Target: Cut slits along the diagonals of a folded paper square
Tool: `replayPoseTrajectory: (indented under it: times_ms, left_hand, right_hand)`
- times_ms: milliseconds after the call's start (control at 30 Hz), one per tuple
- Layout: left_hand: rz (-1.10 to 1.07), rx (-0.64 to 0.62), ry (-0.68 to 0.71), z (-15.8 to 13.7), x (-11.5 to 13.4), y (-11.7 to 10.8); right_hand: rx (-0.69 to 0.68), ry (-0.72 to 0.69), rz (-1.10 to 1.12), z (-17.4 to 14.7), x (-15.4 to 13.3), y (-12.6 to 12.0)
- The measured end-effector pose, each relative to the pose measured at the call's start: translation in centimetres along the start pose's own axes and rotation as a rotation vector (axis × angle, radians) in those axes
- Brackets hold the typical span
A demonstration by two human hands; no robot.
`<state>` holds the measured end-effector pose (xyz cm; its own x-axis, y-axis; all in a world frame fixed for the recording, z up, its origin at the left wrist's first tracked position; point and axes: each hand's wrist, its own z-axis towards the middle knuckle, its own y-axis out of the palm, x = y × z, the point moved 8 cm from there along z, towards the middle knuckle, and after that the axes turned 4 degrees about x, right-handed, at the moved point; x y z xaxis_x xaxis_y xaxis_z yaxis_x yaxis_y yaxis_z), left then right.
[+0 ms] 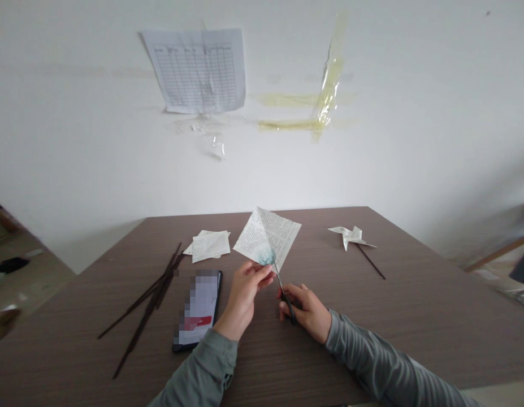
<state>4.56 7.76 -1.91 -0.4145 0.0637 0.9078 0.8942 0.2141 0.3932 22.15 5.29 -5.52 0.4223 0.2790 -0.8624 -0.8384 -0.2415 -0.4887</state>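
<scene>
My left hand (250, 288) pinches the near corner of a square sheet of printed paper (270, 233), held up above the table. The sheet has a crease down its middle and a blue-green stain near the pinched corner. In my right hand (306, 310) is a pair of scissors (287, 302) with dark handles. Their blades point away from me and meet the paper's near edge, just right of my left fingertips. How far the blades are apart cannot be made out.
Several paper squares (211, 246) lie at the back left of the brown table (397, 333). Nearer are thin dark sticks (149, 302) and a phone (198, 311). A paper pinwheel (350, 236) on a stick lies at the right. The wall (287, 175) rises behind.
</scene>
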Motion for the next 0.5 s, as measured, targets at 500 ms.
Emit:
replayPoseTrajectory:
  times_ms: [500]
  left_hand:
    - [0.010, -0.010, -0.010, -0.19, 0.19, 0.19]
  right_hand:
    - [0.006, 0.043, 0.001, -0.16, -0.98, -0.38]
